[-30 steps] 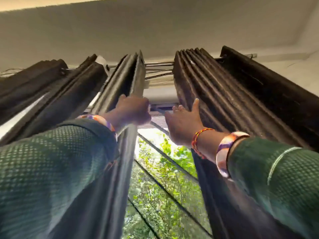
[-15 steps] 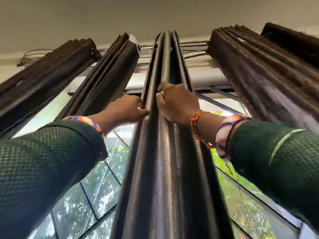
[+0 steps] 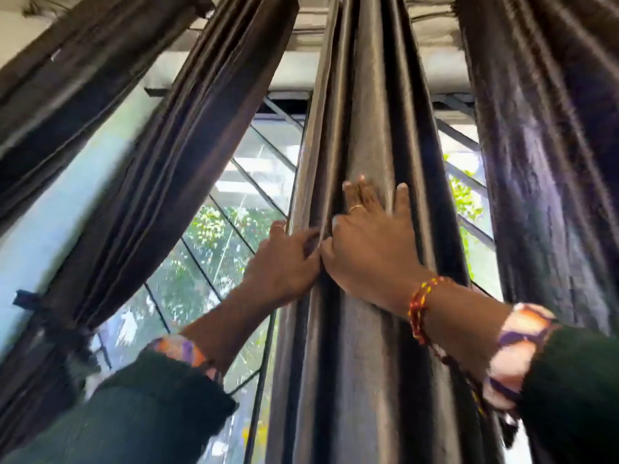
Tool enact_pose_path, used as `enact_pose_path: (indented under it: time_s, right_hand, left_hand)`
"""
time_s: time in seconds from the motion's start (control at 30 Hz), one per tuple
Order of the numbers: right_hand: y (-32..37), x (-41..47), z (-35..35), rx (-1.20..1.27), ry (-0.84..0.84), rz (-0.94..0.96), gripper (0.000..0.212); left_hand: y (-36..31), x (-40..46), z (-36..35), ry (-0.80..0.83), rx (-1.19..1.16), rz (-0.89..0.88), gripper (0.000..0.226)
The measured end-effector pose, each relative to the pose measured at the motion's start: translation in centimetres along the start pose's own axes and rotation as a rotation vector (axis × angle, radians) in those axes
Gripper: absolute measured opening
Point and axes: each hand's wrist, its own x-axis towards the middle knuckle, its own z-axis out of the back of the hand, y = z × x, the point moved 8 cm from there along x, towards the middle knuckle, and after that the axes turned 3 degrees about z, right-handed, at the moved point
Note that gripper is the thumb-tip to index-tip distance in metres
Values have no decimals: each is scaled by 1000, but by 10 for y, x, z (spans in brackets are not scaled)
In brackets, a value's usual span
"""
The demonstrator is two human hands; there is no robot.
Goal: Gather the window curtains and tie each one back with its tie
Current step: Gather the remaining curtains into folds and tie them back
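Middle curtain (image 3: pixel 368 329), left hand (image 3: pixel 284 262) pinching its folds, right hand (image 3: pixel 371 249) pressing flat

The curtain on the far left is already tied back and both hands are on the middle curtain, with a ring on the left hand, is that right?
Not quite. The head view shows the ring on the right hand, not the left hand. The rest holds: the far left curtain is tied back, and both hands are on the middle curtain.

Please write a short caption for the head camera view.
Both hands, left hand and right hand, gather the middle dark curtain before the window.
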Motion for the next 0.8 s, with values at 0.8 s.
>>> enact_pose_path:
  time_s: [0.8]
  right_hand:
    - [167, -325, -159, 964, 636, -516, 101]
  left_hand:
    - [165, -379, -97, -170, -540, 710, 33]
